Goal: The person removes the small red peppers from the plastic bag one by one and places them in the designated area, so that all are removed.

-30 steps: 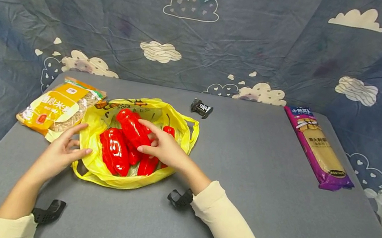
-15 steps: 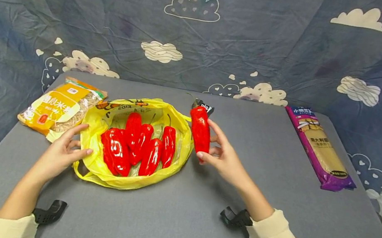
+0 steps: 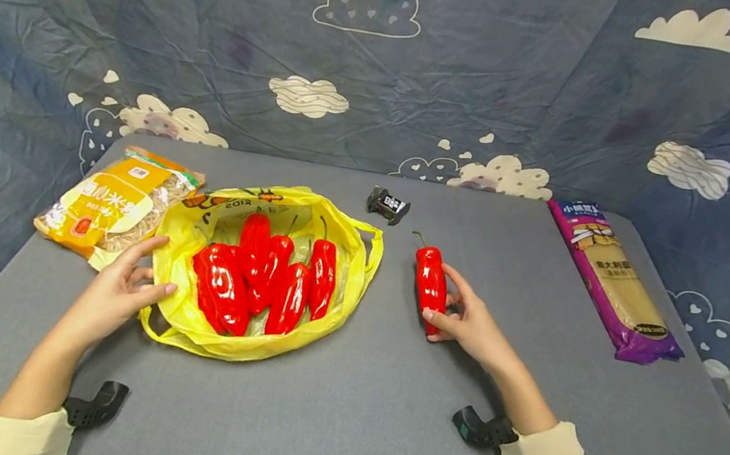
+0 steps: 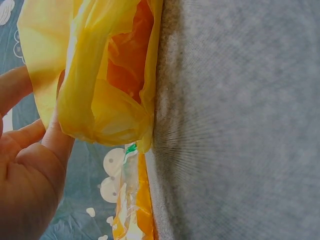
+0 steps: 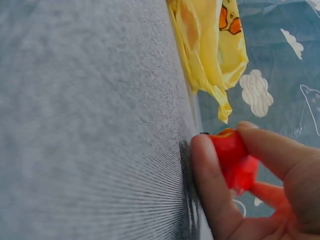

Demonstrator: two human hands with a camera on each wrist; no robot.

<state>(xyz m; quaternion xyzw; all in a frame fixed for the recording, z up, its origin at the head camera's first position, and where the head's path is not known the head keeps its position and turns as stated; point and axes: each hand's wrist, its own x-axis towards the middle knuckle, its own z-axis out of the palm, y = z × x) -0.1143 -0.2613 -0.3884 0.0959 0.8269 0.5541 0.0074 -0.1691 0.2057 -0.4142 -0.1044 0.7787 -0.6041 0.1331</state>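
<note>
My right grip (image 3: 471, 328) holds a red pepper (image 3: 431, 277), now farther right. Left grip (image 3: 108, 291) holds the yellow bag (image 3: 222, 346), other peppers (image 3: 289, 299) remaining inside.

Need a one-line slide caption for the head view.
Right hand holds one red pepper beside an open yellow bag of more peppers; left hand on the bag's edge.

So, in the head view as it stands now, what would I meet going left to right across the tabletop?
Orange food packet, yellow plastic bag with red peppers inside, small black packet, single red pepper, right hand, purple spaghetti packet.
</note>
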